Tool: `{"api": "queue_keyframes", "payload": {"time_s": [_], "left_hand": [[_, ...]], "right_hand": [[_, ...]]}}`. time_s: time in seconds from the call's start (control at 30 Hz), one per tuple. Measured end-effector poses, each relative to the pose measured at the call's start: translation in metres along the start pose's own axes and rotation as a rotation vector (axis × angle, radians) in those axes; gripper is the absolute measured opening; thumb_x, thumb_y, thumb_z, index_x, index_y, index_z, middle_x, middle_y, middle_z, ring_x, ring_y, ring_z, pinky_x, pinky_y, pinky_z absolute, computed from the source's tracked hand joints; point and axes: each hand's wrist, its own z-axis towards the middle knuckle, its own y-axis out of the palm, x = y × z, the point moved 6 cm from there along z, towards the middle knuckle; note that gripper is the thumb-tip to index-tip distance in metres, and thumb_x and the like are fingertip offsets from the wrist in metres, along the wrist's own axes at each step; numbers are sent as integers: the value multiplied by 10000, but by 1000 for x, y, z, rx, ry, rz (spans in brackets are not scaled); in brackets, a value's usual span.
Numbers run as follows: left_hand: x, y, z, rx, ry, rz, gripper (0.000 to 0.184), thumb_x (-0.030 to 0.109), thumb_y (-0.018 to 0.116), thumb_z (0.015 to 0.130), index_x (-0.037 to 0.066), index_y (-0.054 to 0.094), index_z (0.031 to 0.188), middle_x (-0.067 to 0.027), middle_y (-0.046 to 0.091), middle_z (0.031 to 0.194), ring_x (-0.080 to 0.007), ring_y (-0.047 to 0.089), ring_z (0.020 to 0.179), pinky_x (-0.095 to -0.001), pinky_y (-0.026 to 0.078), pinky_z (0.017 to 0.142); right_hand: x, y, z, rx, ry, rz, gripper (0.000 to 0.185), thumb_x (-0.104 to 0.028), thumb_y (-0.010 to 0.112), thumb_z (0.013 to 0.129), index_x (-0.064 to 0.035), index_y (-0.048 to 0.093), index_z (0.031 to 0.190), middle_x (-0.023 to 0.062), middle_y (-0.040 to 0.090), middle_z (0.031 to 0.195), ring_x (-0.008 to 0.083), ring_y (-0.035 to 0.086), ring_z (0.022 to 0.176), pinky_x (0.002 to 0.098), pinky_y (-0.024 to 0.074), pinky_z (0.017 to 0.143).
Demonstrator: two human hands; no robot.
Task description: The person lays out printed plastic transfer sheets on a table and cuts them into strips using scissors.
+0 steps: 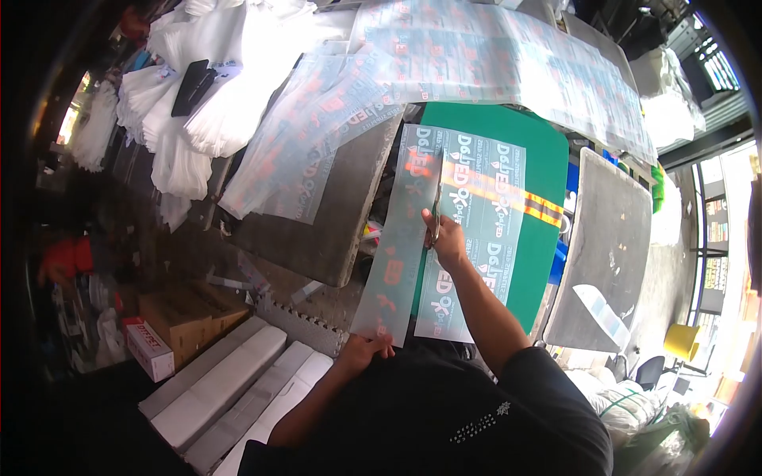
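Observation:
My right hand (448,240) is closed around the handles of a pair of scissors (438,205), whose blades point away from me along a printed transfer film sheet (468,278). Pinched in my left hand (365,351) is the near end of a narrow film strip (385,278) with red and white print. Below the scissors, a gap separates this strip from the wider sheet; whether they join at the far end is hard to tell. The wider sheet lies on a green board (544,159), with an orange and yellow striped band (544,209) across it.
Further printed film (452,55) covers the far tables. White bundles (230,87) are piled at upper left, with a black phone-like object (190,89) on top. White long boxes (230,357) and cardboard boxes (186,313) stand at lower left. A grey board (607,254) bears a film scrap.

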Motion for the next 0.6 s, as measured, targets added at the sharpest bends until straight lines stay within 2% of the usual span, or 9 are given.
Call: {"api": "queue_keyframes", "payload": {"time_s": [0.07, 0.13, 0.4, 0.47, 0.53, 0.6], "left_hand": [[-1, 1, 0, -3, -14, 20, 247, 230, 529, 926, 63, 511, 745, -48, 560, 641, -174, 603, 662, -277, 432, 610], [-4, 0, -2, 3, -45, -10, 173, 134, 577, 894, 24, 527, 771, -58, 544, 633, -180, 599, 638, -316, 485, 650], [1, -1, 0, 15, -54, -50, 195, 149, 596, 886, 21, 535, 754, -53, 553, 636, -180, 597, 633, -321, 489, 644], [1, 0, -1, 19, -36, -85, 190, 148, 597, 885, 20, 537, 758, -52, 552, 631, -180, 597, 630, -322, 491, 640], [1, 0, -2, -15, -18, 36, 287, 267, 559, 914, 73, 525, 706, -36, 576, 640, -149, 607, 675, -263, 401, 580], [3, 0, -2, -17, -13, 13, 277, 259, 562, 912, 72, 523, 712, -37, 577, 643, -151, 605, 677, -265, 399, 581]], "right_hand": [[3, 0, 2, 22, 33, 4, 519, -502, 622, 838, -9, 543, 696, 41, 497, 561, 129, 488, 491, 263, 372, 475], [-3, -2, 6, 18, 26, 25, 538, -515, 626, 829, 4, 557, 707, 46, 510, 559, 129, 503, 491, 264, 384, 473], [0, -2, 21, 19, -29, -7, 558, -535, 629, 818, 12, 567, 722, 51, 524, 571, 131, 522, 498, 268, 400, 476], [-1, -1, 20, 30, 0, 56, 506, -513, 618, 837, -29, 538, 712, 35, 490, 557, 125, 475, 484, 259, 377, 480], [-2, -4, 27, 34, 4, 83, 504, -508, 619, 838, -30, 538, 705, 34, 492, 560, 124, 471, 485, 259, 375, 480], [-7, -5, 32, 36, 9, 111, 501, -504, 620, 839, -30, 538, 698, 34, 493, 564, 123, 467, 486, 258, 373, 481]]}}
